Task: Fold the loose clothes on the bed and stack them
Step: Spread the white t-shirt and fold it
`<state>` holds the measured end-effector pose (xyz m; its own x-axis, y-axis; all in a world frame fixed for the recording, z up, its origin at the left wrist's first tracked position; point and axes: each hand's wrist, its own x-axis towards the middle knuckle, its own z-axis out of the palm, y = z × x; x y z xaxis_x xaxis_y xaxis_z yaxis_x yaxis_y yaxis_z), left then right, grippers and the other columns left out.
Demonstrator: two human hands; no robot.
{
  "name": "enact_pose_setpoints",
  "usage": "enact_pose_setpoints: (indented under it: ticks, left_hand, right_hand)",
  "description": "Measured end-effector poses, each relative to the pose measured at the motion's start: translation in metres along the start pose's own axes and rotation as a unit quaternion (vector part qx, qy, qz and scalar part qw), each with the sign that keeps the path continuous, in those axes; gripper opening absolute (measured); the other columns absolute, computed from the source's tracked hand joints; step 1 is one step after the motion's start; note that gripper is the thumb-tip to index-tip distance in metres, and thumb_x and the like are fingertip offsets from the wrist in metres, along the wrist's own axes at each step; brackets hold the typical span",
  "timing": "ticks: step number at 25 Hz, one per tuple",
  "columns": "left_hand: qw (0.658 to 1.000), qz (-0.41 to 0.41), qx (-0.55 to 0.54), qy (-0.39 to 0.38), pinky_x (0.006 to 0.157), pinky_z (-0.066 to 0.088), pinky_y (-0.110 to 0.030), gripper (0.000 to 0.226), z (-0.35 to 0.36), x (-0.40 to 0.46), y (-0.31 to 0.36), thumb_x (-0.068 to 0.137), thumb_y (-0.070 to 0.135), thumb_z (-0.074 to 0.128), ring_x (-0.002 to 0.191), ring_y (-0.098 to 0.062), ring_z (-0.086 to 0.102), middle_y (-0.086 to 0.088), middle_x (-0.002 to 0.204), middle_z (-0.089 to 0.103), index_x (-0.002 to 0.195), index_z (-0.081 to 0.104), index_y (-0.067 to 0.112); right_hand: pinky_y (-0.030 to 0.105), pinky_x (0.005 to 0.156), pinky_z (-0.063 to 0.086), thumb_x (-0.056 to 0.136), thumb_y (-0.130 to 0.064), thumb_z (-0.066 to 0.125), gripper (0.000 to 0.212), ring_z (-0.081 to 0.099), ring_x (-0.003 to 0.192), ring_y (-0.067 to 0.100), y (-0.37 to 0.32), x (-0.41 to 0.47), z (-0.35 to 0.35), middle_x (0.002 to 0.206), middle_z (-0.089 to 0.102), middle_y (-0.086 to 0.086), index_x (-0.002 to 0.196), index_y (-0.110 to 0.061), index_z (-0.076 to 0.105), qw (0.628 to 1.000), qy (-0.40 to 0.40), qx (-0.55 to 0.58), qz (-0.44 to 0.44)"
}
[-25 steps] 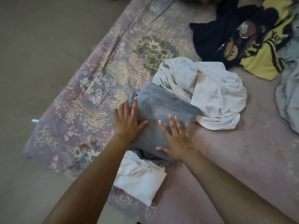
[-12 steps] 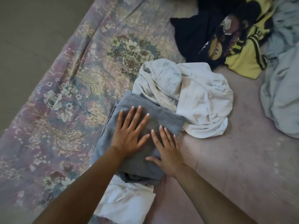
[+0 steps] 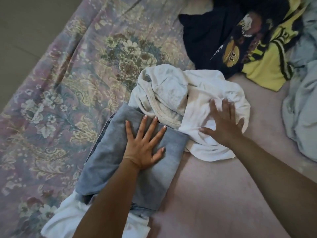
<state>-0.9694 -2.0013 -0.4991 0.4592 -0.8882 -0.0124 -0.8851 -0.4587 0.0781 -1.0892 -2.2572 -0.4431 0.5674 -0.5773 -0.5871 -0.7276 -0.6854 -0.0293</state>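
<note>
A folded grey garment (image 3: pixel 109 165) lies on top of a folded white one (image 3: pixel 63 219), forming a small stack near the bed's edge. My left hand (image 3: pixel 145 145) presses flat on the grey garment with fingers spread. Just beyond it sits a crumpled white and light-grey garment (image 3: pixel 171 93). My right hand (image 3: pixel 223 122) rests on that crumpled pile with fingers straight and spread, slightly blurred.
A dark navy shirt with a print (image 3: pixel 214 35) and a yellow garment (image 3: pixel 264 67) lie loose at the far right. A pale blue-grey cloth (image 3: pixel 301 117) bunches at the right edge. The floral bedspread (image 3: pixel 68 83) meets the floor (image 3: pixel 25 23) on the left.
My right hand left the grey folded garment and moved right and forward onto the crumpled white garment. My left hand stays pressed on the grey garment.
</note>
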Motion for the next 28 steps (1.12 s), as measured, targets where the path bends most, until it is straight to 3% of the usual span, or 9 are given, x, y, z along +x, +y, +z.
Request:
enact_pose_setpoints:
  ticks: [2,4,7,10,12,15,17,20,28]
  left_hand:
    - [1.0,0.005,0.001,0.024,0.102,-0.005,-0.075,0.068,0.005,0.0,0.0,0.085,0.06,0.035,0.144,-0.035,0.014,-0.008,0.155,0.025,0.146,0.032,0.03]
    - [1.0,0.012,0.008,0.027,0.102,-0.005,-0.075,0.068,0.007,0.0,0.0,0.085,0.06,0.035,0.143,-0.036,0.015,-0.008,0.155,0.026,0.145,0.033,0.03]
    - [1.0,0.005,0.018,-0.005,0.103,-0.004,-0.075,0.068,0.0,0.002,0.001,0.085,0.06,0.031,0.143,-0.036,0.015,-0.008,0.155,0.026,0.145,0.034,0.03]
    - [0.997,-0.012,0.026,-0.07,0.103,0.0,-0.076,0.069,-0.014,0.004,0.006,0.088,0.063,0.017,0.143,-0.037,0.016,-0.009,0.155,0.026,0.145,0.033,0.029]
    - [0.995,-0.043,0.013,-0.092,0.104,0.002,-0.074,0.071,-0.035,0.003,0.02,0.09,0.062,0.011,0.142,-0.04,0.018,-0.011,0.154,0.026,0.146,0.032,0.024]
    - [0.993,-0.066,-0.063,-0.073,0.105,0.014,-0.069,0.068,-0.08,0.005,0.064,0.09,0.05,0.026,0.136,-0.04,0.033,-0.02,0.147,0.036,0.141,0.041,0.008]
    - [0.988,-0.048,-0.14,-0.047,0.112,0.013,-0.058,0.064,-0.119,0.012,0.106,0.094,0.046,0.035,0.139,-0.035,0.029,-0.02,0.151,0.029,0.145,0.032,0.008]
    - [0.97,-0.018,-0.243,-0.013,0.117,0.001,-0.042,0.064,-0.184,0.027,0.157,0.098,0.04,0.043,0.147,-0.024,0.01,-0.011,0.158,0.012,0.15,0.016,0.014]
    - [0.931,0.067,-0.342,0.104,0.106,0.033,-0.056,0.078,-0.365,0.021,0.193,0.081,0.026,0.073,0.137,-0.038,0.032,-0.025,0.145,0.035,0.141,0.034,-0.004]
  right_hand:
    - [0.063,0.11,0.005,0.085,-0.06,0.055,0.09,-0.022,0.143,0.024,0.0,0.011,-0.002,0.156,-0.023,0.001,0.146,-0.045,-0.009,1.0,0.005,0.021,-0.01]
    - [0.055,0.112,0.014,0.093,-0.041,0.053,0.061,0.002,0.146,0.028,0.0,0.014,-0.002,0.157,0.009,0.009,0.146,-0.036,0.026,0.994,0.098,0.035,-0.03]
    - [0.044,0.11,0.018,0.095,-0.017,0.048,0.028,0.037,0.132,0.027,0.011,0.003,-0.01,0.13,0.052,0.008,0.12,-0.017,0.061,0.977,0.202,-0.006,-0.065]
    - [0.039,0.101,0.028,0.092,-0.007,0.052,0.017,0.052,0.114,0.029,0.034,-0.031,-0.019,0.111,0.062,0.011,0.104,-0.006,0.064,0.969,0.221,0.021,-0.11]
    - [0.032,0.083,0.04,0.091,-0.003,0.053,0.009,0.058,0.092,0.027,0.053,-0.066,-0.029,0.095,0.064,0.009,0.094,-0.003,0.062,0.947,0.243,0.189,-0.096]
    - [0.018,0.063,0.044,0.094,0.001,0.046,0.019,0.056,0.075,0.011,0.084,-0.12,-0.058,0.084,0.058,-0.006,0.086,-0.016,0.052,0.852,0.232,0.468,-0.015]
    - [0.015,0.053,0.048,0.099,-0.003,0.041,0.02,0.061,0.067,0.003,0.104,-0.155,-0.092,0.085,0.058,-0.002,0.088,-0.017,0.05,0.788,0.219,0.575,0.017]
    - [0.021,0.052,0.048,0.101,-0.007,0.037,0.021,0.059,0.062,0.006,0.123,-0.207,-0.152,0.082,0.059,0.003,0.09,-0.017,0.052,0.734,0.216,0.643,0.022]
    - [0.019,0.056,0.048,0.099,-0.008,0.043,0.024,0.057,0.061,0.004,0.109,-0.355,-0.325,0.069,0.066,-0.01,0.085,-0.022,0.056,0.692,0.167,0.692,-0.122]
